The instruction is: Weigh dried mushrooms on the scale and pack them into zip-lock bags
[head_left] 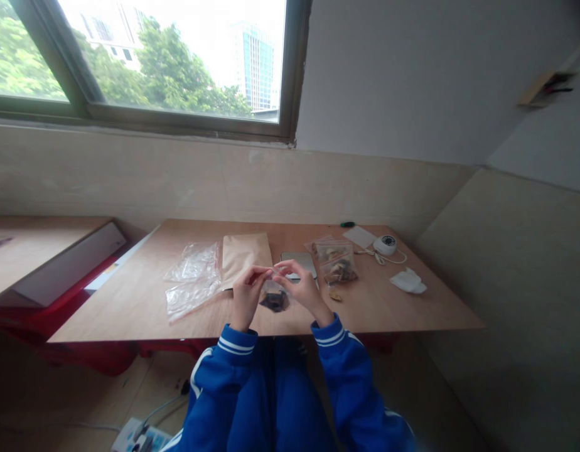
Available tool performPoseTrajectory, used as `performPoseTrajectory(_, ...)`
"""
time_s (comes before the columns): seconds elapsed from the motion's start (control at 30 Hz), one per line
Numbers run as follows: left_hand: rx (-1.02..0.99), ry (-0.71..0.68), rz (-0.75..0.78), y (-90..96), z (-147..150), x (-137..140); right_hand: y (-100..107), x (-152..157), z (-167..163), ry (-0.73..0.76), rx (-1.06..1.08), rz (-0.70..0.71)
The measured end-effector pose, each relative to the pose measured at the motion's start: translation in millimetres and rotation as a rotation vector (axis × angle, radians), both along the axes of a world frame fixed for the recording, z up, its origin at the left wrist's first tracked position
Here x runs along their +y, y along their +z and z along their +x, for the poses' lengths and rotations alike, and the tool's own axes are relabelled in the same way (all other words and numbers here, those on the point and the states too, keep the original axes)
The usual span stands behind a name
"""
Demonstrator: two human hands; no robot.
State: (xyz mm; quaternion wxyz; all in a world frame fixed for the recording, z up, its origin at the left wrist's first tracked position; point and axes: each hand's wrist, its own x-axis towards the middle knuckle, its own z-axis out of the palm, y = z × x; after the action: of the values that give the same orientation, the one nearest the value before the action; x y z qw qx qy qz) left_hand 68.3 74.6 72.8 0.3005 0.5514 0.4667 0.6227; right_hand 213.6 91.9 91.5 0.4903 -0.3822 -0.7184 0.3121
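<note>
Between my hands hangs a small clear plastic bag (274,300) with dark pieces in its bottom. My left hand (247,290) pinches the top edge of the bag from the left. My right hand (300,285) is closed on the same edge from the right, its fingertips close to those of the left. Just beyond my right hand lies a flat, light-topped device like a small scale (307,258), partly hidden by the fingers. A brown paper bag (245,250) lies flat behind my left hand.
Clear plastic bags (194,262) lie at the left. Filled zip bags (337,263), a loose yellowish-brown piece (335,295), a crumpled tissue (407,281), a white round device (385,245) with a cable, a white paper (359,236) and a green object (347,224) are on the table (130,301).
</note>
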Motion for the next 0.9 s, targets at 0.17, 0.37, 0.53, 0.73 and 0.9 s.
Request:
performPoseTrajectory(0.17, -0.025, -0.035, -0.015, 3.3, 3, -1, 2, 1, -3, -0.096, 0.026, 0.061)
performPoseTrajectory(0.37, 0.006, -0.018, 0.006, 4.6, 4, -2, -4, 6, -8, -0.102, 0.037, 0.023)
performPoseTrajectory(0.53, 0.010, -0.007, 0.014, 2.5, 5, -1, -14, 11, -14, -0.193, -0.052, 0.111)
performPoseTrajectory(0.73, -0.019, -0.013, 0.025, 4.8, 0, -2, -7, 4, -12, -0.054, 0.070, 0.019)
performPoseTrajectory(0.9, 0.001, -0.035, 0.035, 6.4, -2, -2, 0, -1, -5, -0.043, 0.107, -0.055)
